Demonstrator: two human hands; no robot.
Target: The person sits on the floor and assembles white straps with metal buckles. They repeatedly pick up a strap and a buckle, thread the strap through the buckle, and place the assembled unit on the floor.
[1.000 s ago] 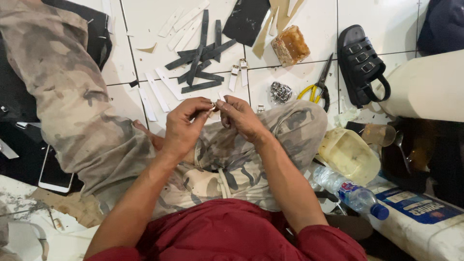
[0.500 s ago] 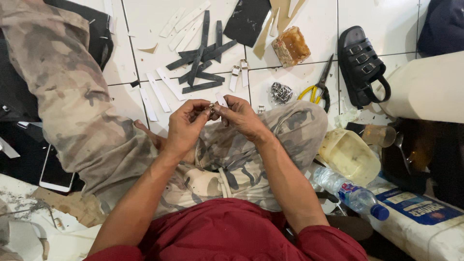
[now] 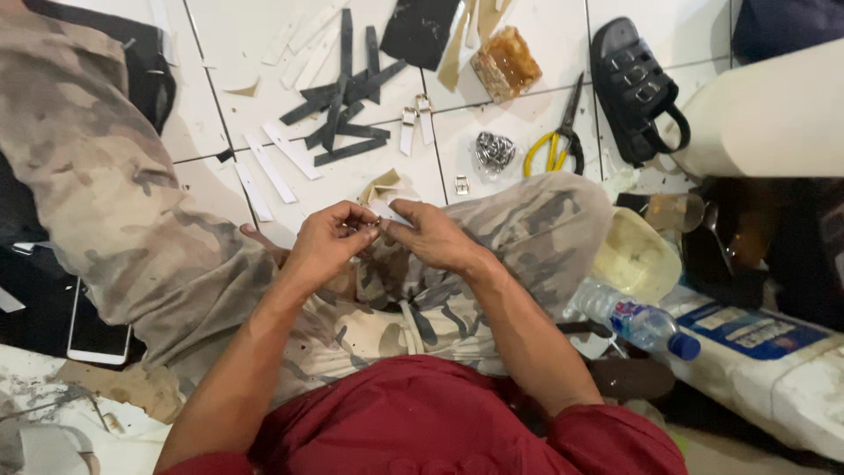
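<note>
Head view looks down on your lap as you sit on a white tiled floor (image 3: 264,105), one camouflage-trousered leg stretched out to the left. Far left, a white phone (image 3: 97,330) lies flat beside that leg, with paper scraps near it. Moving right, white strips (image 3: 272,167) lie on the tiles, and just beyond them a loose pile of black straps (image 3: 347,97) crosses itself, some of the white strips touching its lower edge.

At the middle your left hand (image 3: 325,246) and right hand (image 3: 435,236) meet over your knee. Both grips are pinched together, thumb and fingertips closed on a small metal buckle (image 3: 371,225) with a pale strap piece (image 3: 387,207) threaded at it; the piece sticks up between the two hands, above your lap and clear of the floor. How the strap runs through the buckle is too small to tell.

Just past your right hand, a single small buckle (image 3: 462,185) lies on the tile, and above it a little heap of shiny metal buckles (image 3: 495,151). Yellow-handled scissors (image 3: 556,141) rest just beside that heap, blades pointing away from you. Further right a black sandal (image 3: 635,84) lies on the tile, next to a big white roll (image 3: 774,114). Lower right, a pale yellow tub (image 3: 635,255) sits against your right knee, and a plastic bottle (image 3: 637,321) with a blue cap lies on its side just below it.
</note>
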